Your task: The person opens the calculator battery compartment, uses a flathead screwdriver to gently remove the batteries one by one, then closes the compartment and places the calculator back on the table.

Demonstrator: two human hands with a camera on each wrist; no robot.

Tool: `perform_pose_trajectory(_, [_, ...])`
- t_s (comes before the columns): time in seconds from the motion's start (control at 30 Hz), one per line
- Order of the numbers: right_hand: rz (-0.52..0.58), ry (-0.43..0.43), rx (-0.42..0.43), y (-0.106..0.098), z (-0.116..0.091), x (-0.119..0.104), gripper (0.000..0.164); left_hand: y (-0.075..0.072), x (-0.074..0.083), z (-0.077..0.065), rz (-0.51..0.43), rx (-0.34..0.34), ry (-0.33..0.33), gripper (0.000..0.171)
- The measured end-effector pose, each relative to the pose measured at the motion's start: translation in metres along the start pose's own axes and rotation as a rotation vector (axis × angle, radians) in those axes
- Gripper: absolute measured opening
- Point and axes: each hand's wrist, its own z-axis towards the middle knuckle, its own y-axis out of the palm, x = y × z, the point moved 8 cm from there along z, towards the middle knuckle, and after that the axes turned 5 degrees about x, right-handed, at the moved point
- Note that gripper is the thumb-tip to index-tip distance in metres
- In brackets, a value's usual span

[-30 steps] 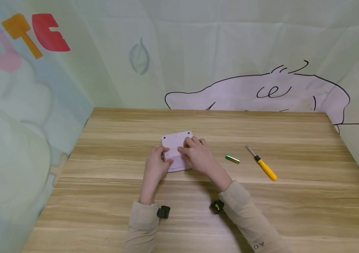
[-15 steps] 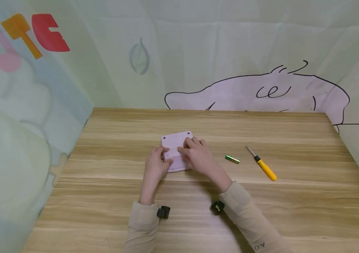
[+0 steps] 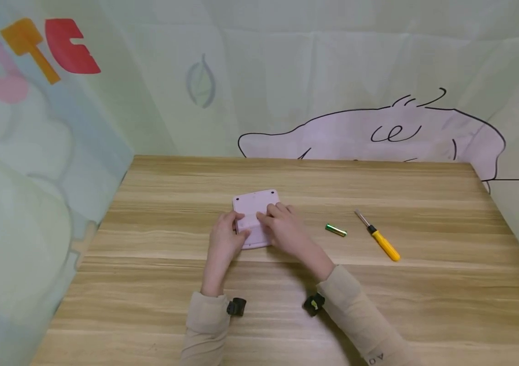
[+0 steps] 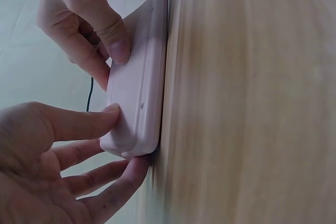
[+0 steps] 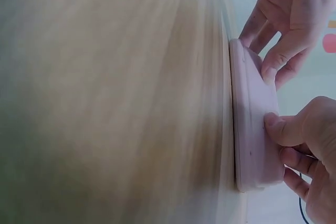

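A flat pale pink device (image 3: 254, 203), shaped like a desk calculator, lies back side up on the wooden table, with dark round spots at its far corners. My left hand (image 3: 226, 239) grips its left edge; in the left wrist view the thumb is on top and a finger reaches the underside. My right hand (image 3: 288, 231) is over its right half. Its thumb (image 4: 120, 51) and a bent finger bear on the back, the other fingers curled. Whether they pinch something small is hidden. The right wrist view shows both hands at the pink body (image 5: 257, 124).
Right of the hands lies a green battery (image 3: 336, 230). Farther right is a screwdriver (image 3: 385, 244) with a yellow handle, its tip pointing away. A printed cloth (image 3: 286, 66) hangs behind the wooden table (image 3: 186, 183) and along its left side.
My right hand's knuckles have shifted slightly down over the pink device, and the right wrist has lowered a little. My left hand and the device stay in place.
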Motion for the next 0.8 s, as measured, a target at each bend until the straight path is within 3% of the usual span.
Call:
perform_pose_trajectory(0.17, [0.068, 0.045, 0.026, -0.002, -0.001, 0.006, 0.034, -0.001, 0.001, 0.0, 0.0, 0.01, 0.018, 0.036])
perform_pose_trajectory(0.37, [0.156, 0.1, -0.008, -0.001, -0.003, 0.013, 0.037, -0.001, 0.001, -0.001, -0.001, 0.007, 0.018, 0.037])
perform_pose_trajectory(0.8, [0.182, 0.12, -0.081, 0.003, -0.008, 0.017, 0.041, -0.001, 0.005, -0.001, 0.063, -0.026, 0.056, 0.039])
